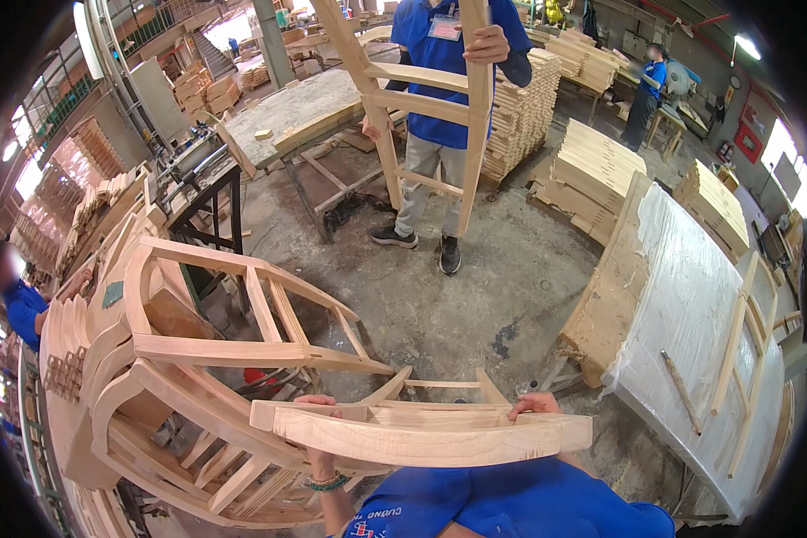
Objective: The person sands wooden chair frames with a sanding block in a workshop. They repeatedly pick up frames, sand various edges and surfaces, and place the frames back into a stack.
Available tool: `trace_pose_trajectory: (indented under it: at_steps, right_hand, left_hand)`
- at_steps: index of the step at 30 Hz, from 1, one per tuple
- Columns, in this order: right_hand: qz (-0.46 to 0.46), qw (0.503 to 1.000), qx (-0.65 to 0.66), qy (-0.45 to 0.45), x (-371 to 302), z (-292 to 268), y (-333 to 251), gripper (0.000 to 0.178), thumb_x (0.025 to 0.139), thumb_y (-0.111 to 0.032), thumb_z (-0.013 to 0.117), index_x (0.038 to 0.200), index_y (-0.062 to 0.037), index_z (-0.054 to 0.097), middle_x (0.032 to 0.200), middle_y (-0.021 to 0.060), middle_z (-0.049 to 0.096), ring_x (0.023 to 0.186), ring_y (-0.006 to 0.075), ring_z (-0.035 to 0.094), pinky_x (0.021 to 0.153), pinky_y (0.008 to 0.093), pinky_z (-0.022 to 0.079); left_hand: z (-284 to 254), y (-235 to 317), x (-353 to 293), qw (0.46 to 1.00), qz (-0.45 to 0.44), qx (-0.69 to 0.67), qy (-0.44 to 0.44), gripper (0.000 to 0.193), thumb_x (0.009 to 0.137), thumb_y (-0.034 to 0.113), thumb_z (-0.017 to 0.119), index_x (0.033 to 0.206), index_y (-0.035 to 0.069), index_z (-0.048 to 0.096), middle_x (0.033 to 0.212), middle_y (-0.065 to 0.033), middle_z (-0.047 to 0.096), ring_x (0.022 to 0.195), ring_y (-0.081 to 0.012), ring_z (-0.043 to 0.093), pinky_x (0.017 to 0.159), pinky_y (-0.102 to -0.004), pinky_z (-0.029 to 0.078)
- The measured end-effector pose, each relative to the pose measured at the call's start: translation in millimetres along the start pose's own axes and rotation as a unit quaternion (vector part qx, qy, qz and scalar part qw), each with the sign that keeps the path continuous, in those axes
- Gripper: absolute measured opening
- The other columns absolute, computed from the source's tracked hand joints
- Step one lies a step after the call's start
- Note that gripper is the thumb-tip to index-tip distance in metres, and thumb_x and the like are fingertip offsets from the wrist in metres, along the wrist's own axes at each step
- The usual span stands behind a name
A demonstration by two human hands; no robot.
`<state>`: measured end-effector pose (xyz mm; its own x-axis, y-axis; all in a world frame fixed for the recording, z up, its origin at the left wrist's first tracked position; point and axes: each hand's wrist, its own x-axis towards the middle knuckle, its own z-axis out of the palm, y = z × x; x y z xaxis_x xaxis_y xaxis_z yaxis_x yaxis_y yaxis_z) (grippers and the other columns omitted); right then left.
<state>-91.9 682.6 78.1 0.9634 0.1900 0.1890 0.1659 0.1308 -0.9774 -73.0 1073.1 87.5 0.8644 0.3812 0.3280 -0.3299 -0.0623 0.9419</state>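
Note:
Close to my body is a pale wooden chair frame (430, 439), its thick curved rail toward me and its slimmer bars pointing away. My left hand (316, 401) grips the left part of this frame, fingers curled over the wood; the palm is mostly hidden behind it. At the right part, my right hand (535, 404) is closed over the edge of the same frame. Just left of it, other chair frames (220, 352) lie stacked on their sides. Across from me, a person in a blue shirt holds an upright wooden frame (421, 103) with both hands.
A plastic-covered table (681, 305) stands at the right, with a thin stick (681, 392) and another chair frame (742, 345) on it. Stacked boards (592, 175) stand behind it. A workbench (309, 108) is at the far left. Other people stand farther off at both sides.

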Motion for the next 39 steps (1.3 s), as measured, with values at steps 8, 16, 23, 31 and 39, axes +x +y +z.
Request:
trace_pose_trajectory:
  at_steps: [8, 16, 23, 31, 39]
  right_hand:
    - [0.004, 1.000, 0.010, 0.023, -2, 8, -1, 0.048, 0.084, -0.020, 0.070, 0.122, -0.0035, 0.045, 0.094, 0.0160, 0.063, 0.087, 0.0201, 0.063, 0.076, 0.0304, 0.052]
    - [-0.003, 1.000, 0.012, 0.002, -1, 5, -1, 0.042, 0.088, -0.013, 0.064, 0.124, -0.0055, 0.043, 0.096, 0.0152, 0.062, 0.086, 0.0188, 0.063, 0.075, 0.0303, 0.052]
    - [-0.034, 0.999, 0.033, 0.018, 0, 7, 7, 0.039, 0.090, -0.016, 0.061, 0.123, -0.0039, 0.044, 0.094, 0.0159, 0.061, 0.086, 0.0217, 0.062, 0.079, 0.0352, 0.051]
    - [0.010, 0.994, 0.108, 0.032, -8, -4, 12, 0.038, 0.090, -0.013, 0.061, 0.122, -0.0014, 0.043, 0.093, 0.0182, 0.062, 0.085, 0.0210, 0.063, 0.073, 0.0318, 0.053]
    - [0.046, 0.993, 0.096, 0.044, -9, 3, 11, 0.039, 0.089, -0.009, 0.061, 0.122, -0.0014, 0.043, 0.093, 0.0187, 0.063, 0.084, 0.0216, 0.063, 0.074, 0.0318, 0.053]
  left_hand:
    - [-2, 3, 4, 1.000, -0.018, 0.017, 0.010, 0.037, 0.071, 0.003, 0.075, 0.098, 0.007, 0.050, 0.093, -0.0070, 0.056, 0.089, -0.0168, 0.054, 0.085, -0.0325, 0.045]
    - [1, -3, 9, 0.999, -0.021, -0.030, 0.002, 0.039, 0.070, 0.002, 0.075, 0.099, 0.007, 0.050, 0.095, -0.0070, 0.055, 0.090, -0.0177, 0.054, 0.086, -0.0333, 0.044]
    - [-8, -8, 14, 0.996, -0.026, 0.088, -0.002, 0.036, 0.068, 0.011, 0.076, 0.096, 0.006, 0.053, 0.091, -0.0068, 0.055, 0.087, -0.0192, 0.054, 0.083, -0.0331, 0.044]
    - [13, 5, 19, 0.998, -0.050, 0.042, -0.016, 0.043, 0.067, 0.009, 0.079, 0.098, 0.007, 0.049, 0.091, -0.0080, 0.056, 0.086, -0.0202, 0.056, 0.083, -0.0354, 0.047]
    - [0, -4, 12, 0.999, -0.042, 0.029, -0.009, 0.041, 0.068, 0.010, 0.078, 0.096, 0.006, 0.049, 0.091, -0.0085, 0.056, 0.086, -0.0205, 0.056, 0.082, -0.0353, 0.046]
